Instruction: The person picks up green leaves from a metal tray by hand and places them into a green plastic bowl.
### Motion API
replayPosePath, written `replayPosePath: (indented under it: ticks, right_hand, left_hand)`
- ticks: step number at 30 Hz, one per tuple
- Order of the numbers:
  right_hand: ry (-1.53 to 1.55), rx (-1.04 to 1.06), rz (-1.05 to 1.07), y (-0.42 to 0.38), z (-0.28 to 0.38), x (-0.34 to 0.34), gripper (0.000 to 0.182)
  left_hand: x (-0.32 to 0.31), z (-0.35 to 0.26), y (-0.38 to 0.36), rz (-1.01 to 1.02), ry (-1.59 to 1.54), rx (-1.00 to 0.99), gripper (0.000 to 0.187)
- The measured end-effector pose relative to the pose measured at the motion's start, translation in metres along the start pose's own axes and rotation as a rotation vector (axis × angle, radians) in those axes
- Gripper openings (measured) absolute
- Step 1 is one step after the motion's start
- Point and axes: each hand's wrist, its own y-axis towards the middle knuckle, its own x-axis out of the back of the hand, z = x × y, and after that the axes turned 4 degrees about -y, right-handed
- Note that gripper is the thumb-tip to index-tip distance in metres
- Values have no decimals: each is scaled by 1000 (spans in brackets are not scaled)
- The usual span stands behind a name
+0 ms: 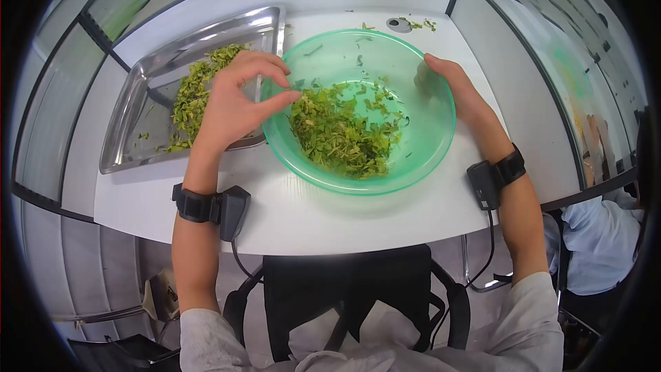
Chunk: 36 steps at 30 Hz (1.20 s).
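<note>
A translucent green plastic bowl (427, 158) stands on the white table, with a heap of chopped green leaves (344, 141) toward its left and front. My right hand (454, 83) grips the bowl's right rim; its fingers show blurred through the plastic. Over the left rim hovers my left hand (244, 96), thumb and fingers curved and apart, the thumb tip just above the leaves. No held object can be made out in it. Left of the bowl lies a rectangular steel tray (127, 141) with more chopped leaves (193, 96), partly hidden behind my left hand.
White panels and glass partitions (523, 62) enclose the table (310, 227). Near the back right, leaf scraps (421, 25) lie by a round cable grommet (398, 25). A black chair (344, 289) is below the front edge. Another person's pale clothing (599, 244) shows at right.
</note>
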Motion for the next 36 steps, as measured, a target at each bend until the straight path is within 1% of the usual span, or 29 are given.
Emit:
replayPosePath:
  ticks: [2,4,5,7,8,9,11,12,13,15,16,19,23,24,25,27,28,30,31,33,34,35,36]
  right_hand:
    - [4,2,16,1,-2,1,37]
    - [28,-5,0,2,-2,1,36]
    - [29,-4,3,3,-3,3,36]
    - [8,31,29,4,-7,5,35]
    - [12,28,31,3,-7,4,35]
    - [26,13,17,1,-5,2,36]
    - [39,6,9,2,-2,1,36]
    - [33,2,4,1,-1,0,36]
    - [29,-4,-2,1,-1,0,36]
    - [24,0,9,3,-2,3,36]
    - [19,1,21,3,-3,4,36]
    - [11,18,-3,0,-1,0,36]
    - [32,19,24,2,-4,3,36]
    - [40,-4,25,2,-3,3,35]
    - [40,-4,24,2,-4,3,35]
    - [31,5,4,3,-3,1,35]
    - [30,4,7,3,-3,2,35]
    - [53,-8,8,3,-4,2,34]
    - [54,-8,10,2,-4,1,34]
    - [47,-15,-6,0,-1,-1,35]
    - [45,-8,18,2,-3,3,35]
    - [44,-5,18,2,-4,3,35]
    - [38,-10,13,2,-3,3,35]
  left_hand:
    - [0,2,0,-27,-9,13,13]
    - [5,10,0,-104,-133,208,11]
    - [8,13,1,-106,-131,209,11]
    - [16,20,1,-126,-36,368,13]
    - [19,29,-4,-71,121,325,17]
    - [21,36,-8,-71,124,329,17]
    - [24,48,-14,169,229,387,23]
    - [23,48,-14,209,186,360,26]
    - [23,47,-15,207,189,359,26]
    - [20,40,-14,334,267,463,23]
    - [19,46,-16,314,246,470,20]
    - [26,49,-15,333,270,443,20]
    - [51,41,-17,280,307,466,19]
    - [57,35,-21,301,356,421,21]
    - [59,35,-25,302,356,420,21]
    - [63,36,-30,380,451,473,21]
    - [63,37,-30,378,450,476,21]
    - [63,38,-25,440,405,534,21]
    - [62,39,-23,440,406,537,21]
    - [59,38,-19,323,357,579,20]
    - [58,39,-19,251,347,521,17]
    - [57,36,-17,249,347,518,17]
    - [55,32,-15,198,352,516,16]
